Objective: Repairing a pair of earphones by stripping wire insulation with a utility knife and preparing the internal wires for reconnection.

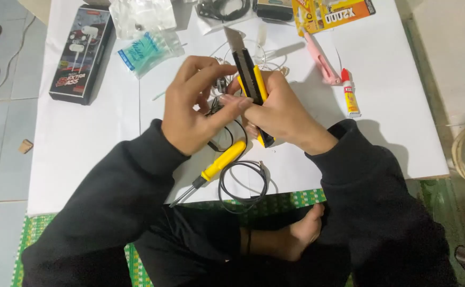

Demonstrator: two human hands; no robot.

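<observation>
My right hand (pixel 283 109) grips a yellow and black utility knife (pixel 249 74) with its blade pushed out and pointing away from me. My left hand (pixel 192 109) pinches a small earphone part (pixel 220 84) on a thin black cable right beside the knife. Both hands meet over white paper (pixel 83 143) spread on the floor. A yellow-handled screwdriver (pixel 215 169) lies just below my hands, with a loop of black cable (pixel 243 183) next to it.
A black earphone box (pixel 81 53) lies at the far left. Plastic bags (pixel 147 32), a pink tool (pixel 321 61), a small glue tube (pixel 350 94) and yellow packets (pixel 331 11) lie along the far side. My bare foot (pixel 301 234) rests on a green mat.
</observation>
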